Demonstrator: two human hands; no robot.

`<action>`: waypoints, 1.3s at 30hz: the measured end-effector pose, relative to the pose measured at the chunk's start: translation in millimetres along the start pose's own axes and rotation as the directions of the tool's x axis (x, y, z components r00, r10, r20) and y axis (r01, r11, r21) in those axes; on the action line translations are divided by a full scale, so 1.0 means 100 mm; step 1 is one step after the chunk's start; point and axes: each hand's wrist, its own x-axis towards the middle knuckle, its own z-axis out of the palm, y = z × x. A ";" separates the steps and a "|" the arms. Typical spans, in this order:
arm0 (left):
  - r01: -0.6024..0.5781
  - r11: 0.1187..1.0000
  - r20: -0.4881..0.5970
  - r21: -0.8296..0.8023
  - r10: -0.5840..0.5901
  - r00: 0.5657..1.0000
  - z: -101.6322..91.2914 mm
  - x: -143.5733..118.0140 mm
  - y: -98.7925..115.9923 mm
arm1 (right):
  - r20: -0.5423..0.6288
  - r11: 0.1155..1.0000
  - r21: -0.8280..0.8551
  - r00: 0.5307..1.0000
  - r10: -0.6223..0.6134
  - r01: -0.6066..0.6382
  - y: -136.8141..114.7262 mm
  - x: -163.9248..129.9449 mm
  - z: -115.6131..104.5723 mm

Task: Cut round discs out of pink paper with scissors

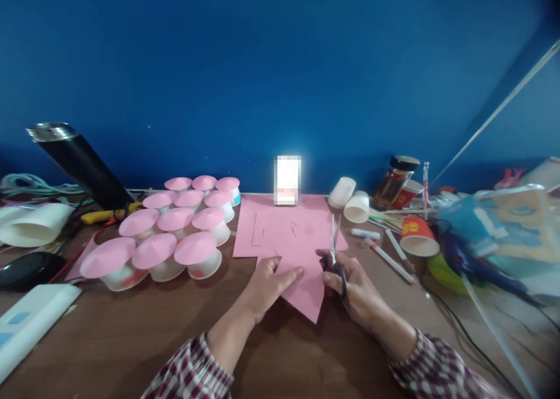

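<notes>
Cutting pink paper (301, 282) with scissors (335, 253) on a brown table (131, 329).

Right hand (354, 288) closed round the dark scissor handles, fingers through the loops; blades up and away from the body, toward the blue wall, tips just over the larger pink sheet (284, 227) lying flat behind. Whether the blades are parted or shut: cannot tell, too thin and blurred.

Left hand (266, 285) flat on the paper, fingers pointing right toward the scissors, pinching or pressing the near edge; exact hold hard to make out. Paper at table centre, between both hands, one corner hanging toward the body.

To cut well, probably: keep the paper taut close to the blades, feed the sheet into the scissors rather than twisting the wrist, left fingers clear of the cutting line, long strokes not closed fully to the tips.

Scissors' long axis: near to far, almost straight away, leaning slightly left at the tips. Paper's long axis: roughly diagonal, from upper left to the lower corner.

Left of the sheet, rows of pink-topped cups (175, 241); right, paper cups (417, 235) and pens (389, 259).
</notes>
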 end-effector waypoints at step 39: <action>-0.096 0.958 -0.209 -0.269 0.039 0.977 0.23 0.05 -0.23 | -0.266 0.967 0.172 0.954 -0.139 0.189 0.17 0.03 0.40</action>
